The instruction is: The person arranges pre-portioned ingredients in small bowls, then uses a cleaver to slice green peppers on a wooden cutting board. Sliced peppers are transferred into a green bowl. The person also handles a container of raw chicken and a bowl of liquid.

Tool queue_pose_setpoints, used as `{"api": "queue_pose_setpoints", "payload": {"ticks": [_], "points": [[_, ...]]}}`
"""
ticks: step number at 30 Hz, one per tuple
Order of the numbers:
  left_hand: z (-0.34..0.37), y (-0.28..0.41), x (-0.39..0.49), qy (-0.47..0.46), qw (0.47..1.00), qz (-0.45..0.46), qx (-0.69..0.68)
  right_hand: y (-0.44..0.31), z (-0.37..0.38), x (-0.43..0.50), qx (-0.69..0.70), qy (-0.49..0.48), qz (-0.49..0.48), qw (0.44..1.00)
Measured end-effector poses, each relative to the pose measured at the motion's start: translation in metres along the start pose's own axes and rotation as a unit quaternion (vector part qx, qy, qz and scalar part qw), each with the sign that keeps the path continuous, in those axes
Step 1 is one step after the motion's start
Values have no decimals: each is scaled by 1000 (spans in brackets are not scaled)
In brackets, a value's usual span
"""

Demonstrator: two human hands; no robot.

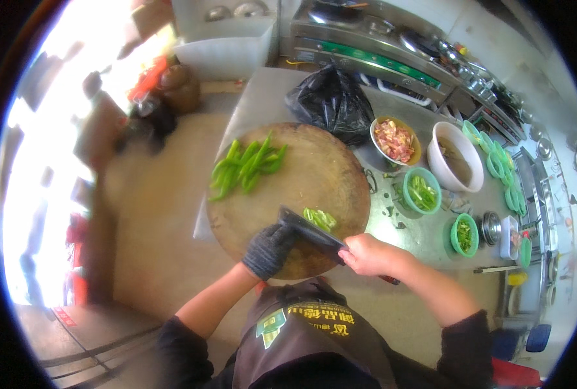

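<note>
My right hand (370, 255) grips the handle of a cleaver (312, 232), its dark blade slanting over the near part of a round wooden chopping block (312, 165). Against the blade's left end rests my left hand (269, 249) in a dark knit glove, fingers curled; whatever is under them is hidden. Just beyond the blade lies a small heap of sliced green pepper (320, 219). Several whole long green peppers (249, 165) are piled at the block's far left.
A black plastic bag (334, 104) sits behind the block on the metal table (390, 233). To the right stand a bowl of chopped meat (394, 141), a white tub (468, 180) and green bowls (422, 192) of cut greens. A stove (381, 61) lies beyond.
</note>
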State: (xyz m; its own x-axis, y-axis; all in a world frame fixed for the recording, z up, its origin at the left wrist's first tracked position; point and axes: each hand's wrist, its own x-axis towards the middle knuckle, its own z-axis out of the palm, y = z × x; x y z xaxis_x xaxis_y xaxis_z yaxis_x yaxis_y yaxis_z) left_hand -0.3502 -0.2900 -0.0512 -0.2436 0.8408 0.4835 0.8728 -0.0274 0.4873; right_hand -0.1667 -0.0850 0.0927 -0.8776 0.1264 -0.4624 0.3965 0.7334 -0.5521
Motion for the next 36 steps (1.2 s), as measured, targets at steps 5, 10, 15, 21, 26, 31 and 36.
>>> {"api": "queue_pose_setpoints", "payload": {"ticks": [5,10,15,21,26,31,36], "points": [[-15,9,14,-103,993,-61,16,42,13,-16,276,-25,146,950],[-13,13,44,-116,986,-115,-20,87,50,-48,590,103,173,782],[8,12,64,-162,983,-82,0,86,92,-40,601,96,180,773],[28,29,84,-198,975,-91,41,73,106,-13,608,55,132,781],[48,70,135,-230,965,-110,64,106,81,-36,625,53,107,771],[128,119,225,-248,931,-213,-163,162,26,-93,640,159,156,735],[233,140,299,-212,975,59,-10,220,-31,-124,560,275,210,753]]}}
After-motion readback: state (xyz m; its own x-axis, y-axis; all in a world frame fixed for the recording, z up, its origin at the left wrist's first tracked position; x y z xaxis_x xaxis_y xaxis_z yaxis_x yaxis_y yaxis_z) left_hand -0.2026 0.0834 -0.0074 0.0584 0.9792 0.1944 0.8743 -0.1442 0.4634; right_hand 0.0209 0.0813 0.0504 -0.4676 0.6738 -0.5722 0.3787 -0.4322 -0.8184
